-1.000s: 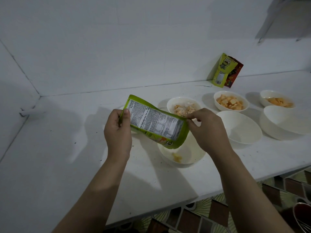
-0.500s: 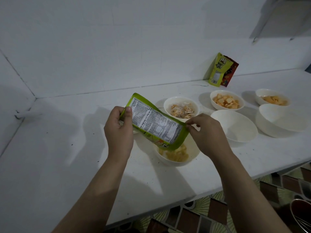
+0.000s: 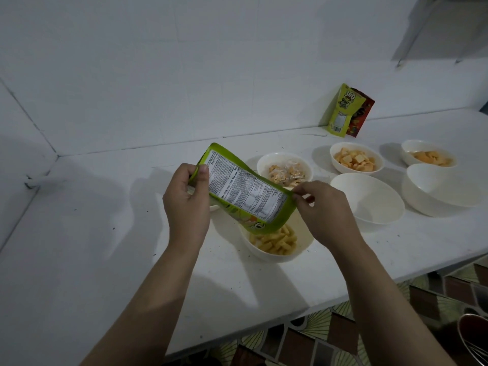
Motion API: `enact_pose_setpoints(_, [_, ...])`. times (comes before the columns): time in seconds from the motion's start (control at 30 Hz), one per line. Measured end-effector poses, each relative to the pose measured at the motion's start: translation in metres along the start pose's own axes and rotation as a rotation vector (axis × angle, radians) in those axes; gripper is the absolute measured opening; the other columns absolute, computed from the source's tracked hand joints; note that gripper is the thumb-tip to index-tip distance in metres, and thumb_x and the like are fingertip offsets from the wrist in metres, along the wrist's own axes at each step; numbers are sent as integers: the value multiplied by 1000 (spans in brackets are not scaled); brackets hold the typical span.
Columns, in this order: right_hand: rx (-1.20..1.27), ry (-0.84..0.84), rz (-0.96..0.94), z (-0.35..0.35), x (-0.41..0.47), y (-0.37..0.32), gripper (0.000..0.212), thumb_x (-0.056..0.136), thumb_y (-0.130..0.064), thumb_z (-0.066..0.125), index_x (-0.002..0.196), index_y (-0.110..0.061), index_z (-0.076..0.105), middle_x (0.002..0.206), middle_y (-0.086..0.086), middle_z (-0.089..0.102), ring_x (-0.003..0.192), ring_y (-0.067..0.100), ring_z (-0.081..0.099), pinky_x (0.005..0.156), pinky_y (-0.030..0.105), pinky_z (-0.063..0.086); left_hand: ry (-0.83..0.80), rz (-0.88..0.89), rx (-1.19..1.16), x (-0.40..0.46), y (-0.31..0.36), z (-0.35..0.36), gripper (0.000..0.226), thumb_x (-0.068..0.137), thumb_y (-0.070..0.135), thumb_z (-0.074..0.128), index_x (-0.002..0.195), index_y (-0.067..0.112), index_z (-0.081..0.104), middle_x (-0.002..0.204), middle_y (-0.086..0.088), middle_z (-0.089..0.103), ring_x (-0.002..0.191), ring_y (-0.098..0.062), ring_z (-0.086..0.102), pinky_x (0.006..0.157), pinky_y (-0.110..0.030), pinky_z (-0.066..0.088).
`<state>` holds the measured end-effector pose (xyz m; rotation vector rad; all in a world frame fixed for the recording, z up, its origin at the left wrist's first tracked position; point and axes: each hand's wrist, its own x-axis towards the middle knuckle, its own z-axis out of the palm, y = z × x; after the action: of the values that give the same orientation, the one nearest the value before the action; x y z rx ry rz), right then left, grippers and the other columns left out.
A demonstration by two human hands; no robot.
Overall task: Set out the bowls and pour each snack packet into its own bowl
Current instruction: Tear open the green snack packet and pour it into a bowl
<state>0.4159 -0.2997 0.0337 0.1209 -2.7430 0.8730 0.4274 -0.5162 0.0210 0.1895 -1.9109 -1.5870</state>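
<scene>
A green snack packet (image 3: 245, 190) is tilted mouth-down over a white bowl (image 3: 303, 247) near the counter's front. My left hand (image 3: 187, 204) grips the packet's upper end; my right hand (image 3: 322, 210) pinches its lower right edge. Yellow stick snacks (image 3: 274, 240) lie heaped in that bowl. Behind it stands a bowl of wrapped pieces (image 3: 284, 169), then a bowl of orange cubes (image 3: 355, 159) and a bowl of orange chips (image 3: 429, 156). Two white bowls, one mid-right (image 3: 369, 198) and one far right (image 3: 443, 190), hold nothing.
Two more packets, a yellow-green one (image 3: 342, 110) and a red one (image 3: 360, 120) behind it, lean against the back wall. The white counter (image 3: 79, 247) ends at a front edge above a patterned tiled floor (image 3: 317, 336). A metal pot rim (image 3: 472, 336) shows at bottom right.
The pile of yellow snacks in the bowl under the packet has grown from one or two pieces to a heap. Both hands have kept their hold on the tilted packet.
</scene>
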Motion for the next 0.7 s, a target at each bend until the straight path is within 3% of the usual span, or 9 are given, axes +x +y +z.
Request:
enact_pose_setpoints(0.17, [-63,-41,-11,-1,0,2,17,94,-18,60,104,-20,72,112,-4,68,101,19,57,81,25,38,-25,37,40,1,4,-1,31,99,29,54,69,24,48,63,16,49,65,-4,43,62,-20,37])
enact_pose_setpoints(0.27, [-116,-151,-7,-6,3,0,21,94,-19,56,109,-21,71,114,-4,66,105,19,55,82,26,39,-37,70,62,0,4,-1,31,99,27,54,70,20,48,63,13,48,64,-2,42,59,-15,35])
enact_pose_setpoints(0.4, [-13,-168,-87,-8,4,-16,23,96,-23,57,115,-24,70,109,-10,64,95,5,49,79,19,34,-81,102,109,-3,7,1,29,99,27,54,74,12,51,66,8,48,66,-5,42,59,-13,35])
enact_pose_setpoints(0.47, [24,-145,-84,-5,6,-23,23,95,-19,58,113,-22,73,107,-11,68,93,5,55,77,16,34,-95,110,131,-3,9,1,29,99,28,54,76,10,52,68,7,49,67,-5,43,59,-12,34])
enact_pose_setpoints(0.53, [58,-106,-58,-4,9,-24,23,94,-15,59,109,-20,76,106,-5,73,95,10,61,76,15,38,-122,126,136,-2,8,1,23,96,34,56,81,16,57,80,9,57,81,-5,51,67,-11,37])
enact_pose_setpoints(0.6, [90,-79,-31,-5,10,-19,24,94,-12,58,106,-20,77,100,-4,74,90,10,62,71,12,41,-161,137,142,-2,3,1,17,92,40,59,95,24,60,108,16,60,108,-3,50,79,-7,37])
enact_pose_setpoints(0.7, [137,-85,12,-6,7,-12,24,93,-13,60,107,-22,77,93,-8,71,82,2,57,66,1,37,-204,4,39,-12,-8,3,39,84,47,60,119,31,52,137,14,44,125,5,38,85,5,30])
